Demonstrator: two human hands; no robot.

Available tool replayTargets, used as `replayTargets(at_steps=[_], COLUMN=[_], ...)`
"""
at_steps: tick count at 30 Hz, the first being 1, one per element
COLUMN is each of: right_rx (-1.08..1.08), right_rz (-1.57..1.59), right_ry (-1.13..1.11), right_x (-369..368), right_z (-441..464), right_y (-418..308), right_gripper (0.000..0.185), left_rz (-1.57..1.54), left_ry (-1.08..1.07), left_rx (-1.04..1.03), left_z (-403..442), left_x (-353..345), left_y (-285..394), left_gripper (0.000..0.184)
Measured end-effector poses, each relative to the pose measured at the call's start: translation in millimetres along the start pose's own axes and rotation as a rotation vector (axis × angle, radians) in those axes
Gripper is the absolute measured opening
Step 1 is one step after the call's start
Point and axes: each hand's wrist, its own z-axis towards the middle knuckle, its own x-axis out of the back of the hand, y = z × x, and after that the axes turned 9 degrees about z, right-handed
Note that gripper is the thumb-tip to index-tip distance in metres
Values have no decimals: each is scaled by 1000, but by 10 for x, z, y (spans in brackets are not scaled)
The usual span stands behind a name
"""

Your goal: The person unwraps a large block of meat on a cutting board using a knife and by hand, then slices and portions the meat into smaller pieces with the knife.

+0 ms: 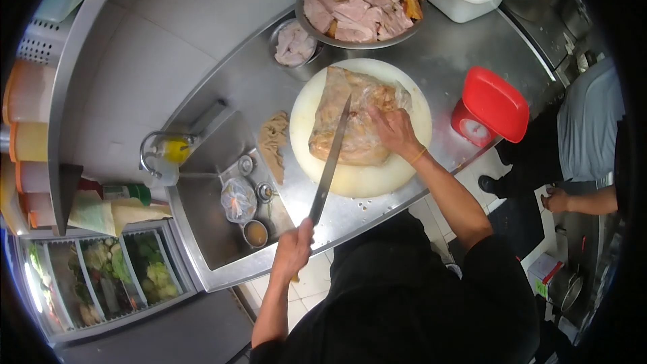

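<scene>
My left hand (293, 249) is wrapped round the handle of a long knife (330, 168). The blade points up and away from me, its tip over a large brownish slab of meat (344, 128) that looks covered in clear plastic wrap. Under the slab is a round white cutting board (364, 180). My right hand (394, 131) lies on the right part of the slab with fingers stretched out, to the right of the blade. A crumpled brown cloth (273, 145) lies left of the board.
Behind the board stand a bowl of cut meat (360, 3), a smaller bowl (294, 44) and a white tub (465, 3). A red scale (482, 108) stands right, a sink (209, 229) left. Another person (590, 128) is at the far right.
</scene>
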Motion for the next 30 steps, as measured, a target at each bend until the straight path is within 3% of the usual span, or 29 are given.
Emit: replayTargets(at_steps=[8, 12, 15, 18, 25, 28, 30], right_rx=[-52, 41, -231, -378, -532, -742, -699], right_rz=[-108, -341, -454, -668, -517, -127, 88], right_ry=[-103, -12, 81, -115, -23, -71, -29], right_x=[639, 687, 664, 593, 538, 558, 599], right_z=[-600, -499, -292, -126, 12, 45, -39], right_y=[334, 497, 407, 253, 610, 655, 620], right_gripper=[62, 38, 50, 62, 24, 19, 15], left_rz=[-61, -99, -129, -169, -240, -250, -242], left_ry=[53, 108, 122, 132, 141, 137, 130], left_rx=[77, 56, 68, 83, 130, 101, 80], left_z=[-464, -524, -551, -582, -643, -593, -569], left_x=[-340, -463, -542, -627, -734, -745, -767], left_y=[-276, -275, -339, -418, -404, -376, -354], left_gripper=[70, 69, 69, 69, 66, 66, 66])
